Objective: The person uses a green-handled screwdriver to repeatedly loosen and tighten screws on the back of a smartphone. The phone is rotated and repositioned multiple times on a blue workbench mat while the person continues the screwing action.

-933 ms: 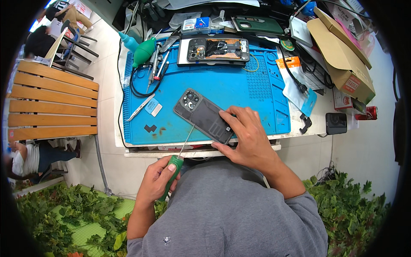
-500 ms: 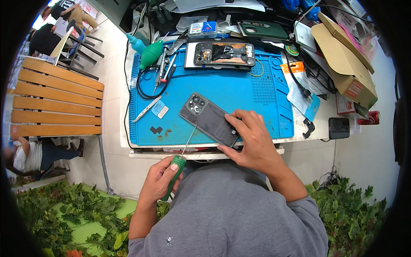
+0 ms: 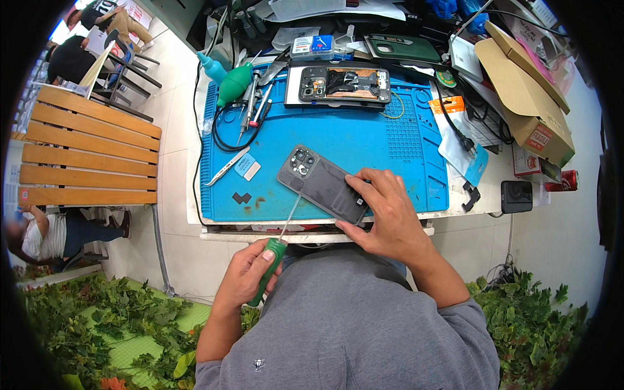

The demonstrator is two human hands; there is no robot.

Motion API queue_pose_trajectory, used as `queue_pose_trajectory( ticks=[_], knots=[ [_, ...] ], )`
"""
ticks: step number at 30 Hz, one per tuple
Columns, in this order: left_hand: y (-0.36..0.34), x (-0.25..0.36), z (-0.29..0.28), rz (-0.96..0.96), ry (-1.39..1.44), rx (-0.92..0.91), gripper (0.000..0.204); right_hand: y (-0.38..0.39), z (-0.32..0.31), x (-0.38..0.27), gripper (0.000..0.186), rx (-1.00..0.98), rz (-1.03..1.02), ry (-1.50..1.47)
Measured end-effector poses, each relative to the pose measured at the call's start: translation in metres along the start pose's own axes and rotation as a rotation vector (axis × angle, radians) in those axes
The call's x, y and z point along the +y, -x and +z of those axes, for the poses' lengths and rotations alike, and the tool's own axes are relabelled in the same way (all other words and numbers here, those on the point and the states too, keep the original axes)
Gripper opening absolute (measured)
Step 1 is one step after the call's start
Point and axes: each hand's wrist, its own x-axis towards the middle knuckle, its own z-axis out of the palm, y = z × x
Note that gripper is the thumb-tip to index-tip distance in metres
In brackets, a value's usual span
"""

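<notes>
"Phone (image 3: 323, 186) first: where does it lie?"

"Back up, at a slant on the blue mat (image 3: 312, 127), near the mat's front edge, its camera cluster toward the upper left."

"And the hands?"

"Right hand (image 3: 385, 211) grips its lower right end, thumb on the near side, fingers across the other. Left hand (image 3: 247, 274) is wrapped around a green-handled tool (image 3: 277, 249), the thin metal shaft running up to the phone's near long edge."

"Is the tip wedged in?"

"I can't tell; it's too small."

"What's around them?"

"Left of the phone, a flat black piece (image 3: 241, 197), a blue-and-white block (image 3: 247, 168) and white tweezers (image 3: 227, 167). Beyond, a second phone (image 3: 346, 83) with its insides bare, and a green bulb blower (image 3: 234, 84) to its left."

"Farther out?"

"An orange-topped packet (image 3: 454, 130) on the white tabletop (image 3: 489, 187), then a cardboard box (image 3: 520, 91)."
</notes>
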Motion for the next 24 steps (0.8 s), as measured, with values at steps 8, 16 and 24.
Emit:
queue_pose_trajectory(
  ticks=[8, 16, 24],
  knots=[
    [0.0, -0.004, -0.001, 0.02, 0.013, 0.035, 0.04, 0.0, -0.002, 0.004, 0.079, -0.021, 0.023, -0.021],
    [0.004, -0.001, -0.008, 0.07, 0.024, 0.073, 0.042, -0.004, -0.009, 0.001, 0.077, -0.062, 0.018, -0.018],
    [0.008, 0.033, -0.013, 0.051, -0.503, -0.213, 0.045, -0.005, -0.029, -0.013, 0.067, -0.062, -0.181, -0.018]
  ],
)
